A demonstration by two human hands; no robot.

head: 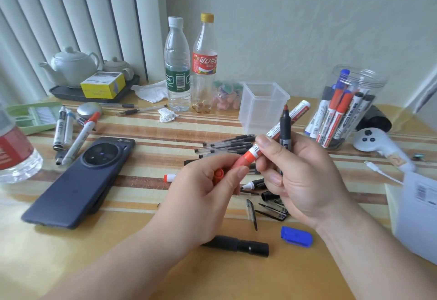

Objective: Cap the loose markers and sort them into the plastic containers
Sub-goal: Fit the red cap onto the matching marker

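White marker (300, 109), red-capped end low, slants toward 1 o'clock between my left hand (212, 188) and right hand (305, 176); uncapped dark marker (285, 127) stands upright beside it. Square tub (262, 108), 12 o'clock, empty; round jar (354, 101), 2 o'clock, holds markers.

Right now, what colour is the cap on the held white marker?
Orange-red. The cap on the marker shows best in the head view.

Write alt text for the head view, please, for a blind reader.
The left hand grips the red cap on a white marker that the right hand holds with a black marker. Behind stand an empty tub and a jar of markers.
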